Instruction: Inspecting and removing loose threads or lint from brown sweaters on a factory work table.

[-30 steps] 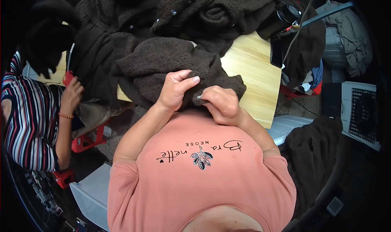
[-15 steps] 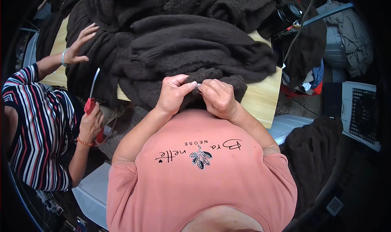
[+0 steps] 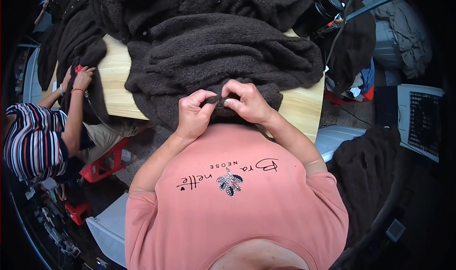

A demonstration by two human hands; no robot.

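Note:
A dark brown knitted garment [image 3: 204, 66] lies in thick folds on the wooden table [image 3: 304, 106] and hangs over the near edge toward me. My left hand [image 3: 192, 116] pinches a bit of its knit between thumb and fingers. Just beside it, my right hand [image 3: 248, 103] grips the same edge, thumb against bent forefinger. The fingertips are close together, with a small tuft of knit between them. Whether anything tiny is also held there cannot be made out.
At the left, a co-worker in a striped top [image 3: 35, 139] bends over dark knit [image 3: 90, 47], holding a red-handled tool [image 3: 79, 69]. A red stool [image 3: 111, 158] stands below. Farther right are a black lidded container [image 3: 327, 6], a grey cloth pile [image 3: 403, 30] and more dark knit [image 3: 363, 184].
Both my hands have shifted slightly left and now grip knit; the small shiny thing between my fingers no longer shows. The co-worker's hands have come down onto the fabric, which has moved left.

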